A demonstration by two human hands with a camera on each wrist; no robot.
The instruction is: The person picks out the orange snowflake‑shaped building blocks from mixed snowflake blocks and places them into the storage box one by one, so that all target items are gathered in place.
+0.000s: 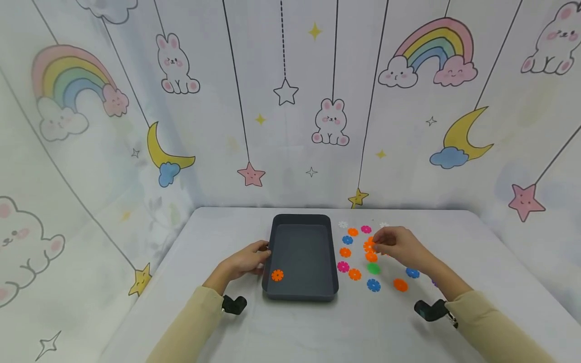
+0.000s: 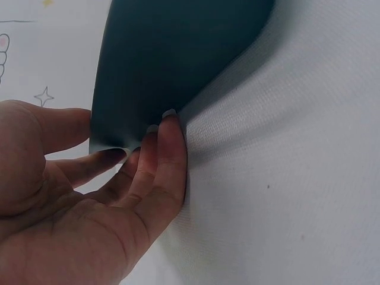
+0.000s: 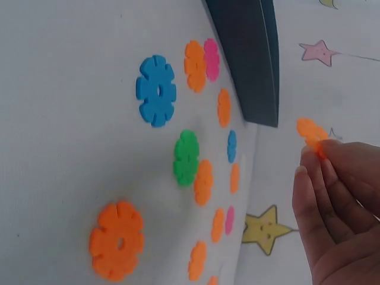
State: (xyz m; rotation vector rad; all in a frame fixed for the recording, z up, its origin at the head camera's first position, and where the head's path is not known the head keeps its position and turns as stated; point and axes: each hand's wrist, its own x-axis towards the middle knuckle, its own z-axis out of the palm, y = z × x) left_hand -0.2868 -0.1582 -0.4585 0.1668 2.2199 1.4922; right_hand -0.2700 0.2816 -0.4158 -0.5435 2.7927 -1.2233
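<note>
A dark grey rectangular tray [image 1: 301, 262] lies on the white table, with one orange snowflake disc [image 1: 277, 275] inside near its lower left corner. My left hand [image 1: 246, 260] holds the tray by its left side, the thumb at the rim and the fingers along the outer wall [image 2: 172, 53]. Right of the tray, my right hand [image 1: 401, 247] pinches another orange snowflake disc [image 3: 311, 130] between thumb and fingertips, raised over the scattered discs. A green disc [image 1: 373, 268] and a blue disc [image 1: 373, 285] lie on the cloth near that hand.
Several more notched discs in orange, blue, pink and white spread over the table right of the tray, among them a pink disc [image 1: 343, 266] and an orange disc [image 1: 400, 285]. Behind the table hangs a white cloth [image 1: 290, 151] printed with rabbits, stars and rainbows.
</note>
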